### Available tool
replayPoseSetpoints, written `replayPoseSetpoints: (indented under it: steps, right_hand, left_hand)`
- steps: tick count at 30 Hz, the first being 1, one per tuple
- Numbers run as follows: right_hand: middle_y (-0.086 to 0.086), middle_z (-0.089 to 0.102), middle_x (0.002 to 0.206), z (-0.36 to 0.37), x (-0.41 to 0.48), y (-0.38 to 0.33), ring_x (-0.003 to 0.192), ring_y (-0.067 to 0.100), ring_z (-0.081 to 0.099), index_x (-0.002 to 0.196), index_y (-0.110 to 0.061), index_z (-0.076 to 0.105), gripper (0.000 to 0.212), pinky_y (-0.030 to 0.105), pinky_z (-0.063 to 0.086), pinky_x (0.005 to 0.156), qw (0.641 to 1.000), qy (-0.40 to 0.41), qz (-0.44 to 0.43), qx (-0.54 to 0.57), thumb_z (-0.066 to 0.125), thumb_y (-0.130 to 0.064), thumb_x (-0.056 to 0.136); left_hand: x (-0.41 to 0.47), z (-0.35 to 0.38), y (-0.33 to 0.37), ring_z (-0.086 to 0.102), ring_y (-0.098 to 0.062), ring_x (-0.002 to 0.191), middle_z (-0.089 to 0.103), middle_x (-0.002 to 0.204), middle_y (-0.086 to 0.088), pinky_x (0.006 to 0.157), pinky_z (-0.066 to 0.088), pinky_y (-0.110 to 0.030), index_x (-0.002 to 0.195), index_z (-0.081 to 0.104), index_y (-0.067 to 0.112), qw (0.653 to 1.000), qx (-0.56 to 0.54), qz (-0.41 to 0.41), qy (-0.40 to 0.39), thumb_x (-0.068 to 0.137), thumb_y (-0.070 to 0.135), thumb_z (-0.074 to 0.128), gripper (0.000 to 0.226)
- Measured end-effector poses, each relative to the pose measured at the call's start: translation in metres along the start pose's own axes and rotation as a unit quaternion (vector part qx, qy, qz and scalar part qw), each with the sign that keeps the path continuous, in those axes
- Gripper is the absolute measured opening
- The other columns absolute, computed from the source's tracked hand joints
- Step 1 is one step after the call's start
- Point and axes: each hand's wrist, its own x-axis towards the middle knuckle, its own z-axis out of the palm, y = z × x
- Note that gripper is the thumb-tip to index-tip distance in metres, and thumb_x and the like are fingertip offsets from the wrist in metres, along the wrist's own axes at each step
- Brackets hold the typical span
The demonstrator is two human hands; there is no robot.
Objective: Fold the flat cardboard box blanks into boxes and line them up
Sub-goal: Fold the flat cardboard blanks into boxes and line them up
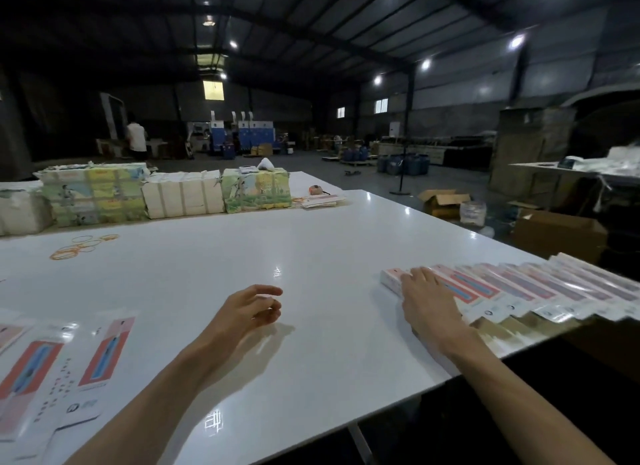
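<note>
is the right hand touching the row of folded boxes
Touching. The head view shows the right hand lying flat, fingers straight, on the left end of the row of folded boxes, covering the first ones with no gap visible.

Rubber bands [83,246] lie on the white table [277,243] near wrapped bundles [93,194]; blue drums [405,163] stand beyond.

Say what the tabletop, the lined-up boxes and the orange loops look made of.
Tabletop: smooth glossy white sheet, perhaps laminate or coated board; it mirrors the ceiling lights.
Lined-up boxes: thin printed cardboard, slightly shiny; thin walls show at open ends.
Orange loops: probably rubber bands, thin and limp.
</note>
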Motion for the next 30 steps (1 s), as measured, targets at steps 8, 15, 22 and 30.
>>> replayPoseSetpoints:
  steps: [8,15,22,30]
  right_hand:
    - [0.007,0.067,0.114,-0.017,0.049,-0.145,0.100,0.029,0.064,0.120,-0.012,0.061,0.023,0.043,0.057,0.083,0.977,0.030,-0.151,0.146,0.048,-0.017,0.102]
    - [0.002,0.070,0.085,0.024,0.041,-0.204,0.079,0.031,0.066,0.116,-0.017,0.058,0.020,0.039,0.047,0.067,0.954,0.016,-0.195,0.228,0.045,-0.021,0.102]
    - [-0.002,0.072,0.086,0.037,0.048,-0.198,0.084,0.027,0.063,0.113,-0.023,0.062,0.022,0.037,0.043,0.071,0.940,-0.009,-0.196,0.281,0.046,-0.019,0.100]
    - [-0.003,0.074,0.086,0.034,0.051,-0.197,0.089,0.025,0.066,0.109,-0.025,0.066,0.022,0.038,0.050,0.079,0.926,-0.034,-0.174,0.334,0.048,-0.017,0.100]
  left_hand:
    - [-0.005,0.004,0.007,0.064,-0.016,0.078,0.074,0.093,-0.007,0.071,0.054,-0.022,0.108,0.081,0.020,0.997,0.071,0.002,0.039,0.105,0.012,0.059,0.024]
    - [-0.016,-0.016,0.032,0.067,-0.013,0.070,0.078,0.095,-0.006,0.068,0.055,-0.025,0.115,0.075,0.018,0.974,0.170,-0.050,0.142,0.101,0.012,0.061,0.020]
    - [-0.062,-0.108,0.080,0.059,-0.027,0.121,0.062,0.138,-0.010,0.099,0.051,-0.038,0.143,0.054,0.015,0.791,0.549,-0.176,0.204,0.105,0.023,0.060,0.040]
    - [-0.125,-0.156,0.101,0.035,-0.040,0.144,0.038,0.152,-0.020,0.116,0.036,-0.050,0.150,0.035,0.009,0.556,0.698,-0.359,0.273,0.071,0.065,0.088,0.110]
